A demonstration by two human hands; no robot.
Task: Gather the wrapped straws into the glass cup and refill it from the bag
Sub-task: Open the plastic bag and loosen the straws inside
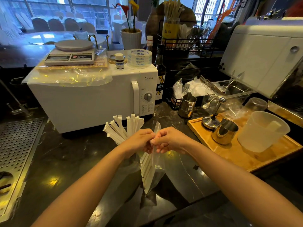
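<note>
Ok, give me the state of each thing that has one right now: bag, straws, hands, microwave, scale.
Plastic bag: held up, top pinched, straws inside.
Left hand: closed on the bag top.
Right hand: closed on the bag top.
Wrapped straws: standing fanned behind the left hand; cup hidden.
Microwave: door shut.
Scale: nothing on its pan; display unreadable.

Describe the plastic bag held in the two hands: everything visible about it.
The plastic bag is clear, thin and crinkled, hanging upright above the dark counter. Both hands pinch its top edge, left hand and right hand side by side, as if pulling the mouth open. Inside, a bundle of white paper-wrapped straws stands lengthwise, filling its lower part. Its bottom narrows to a point near the counter; whether it touches is unclear.
</note>
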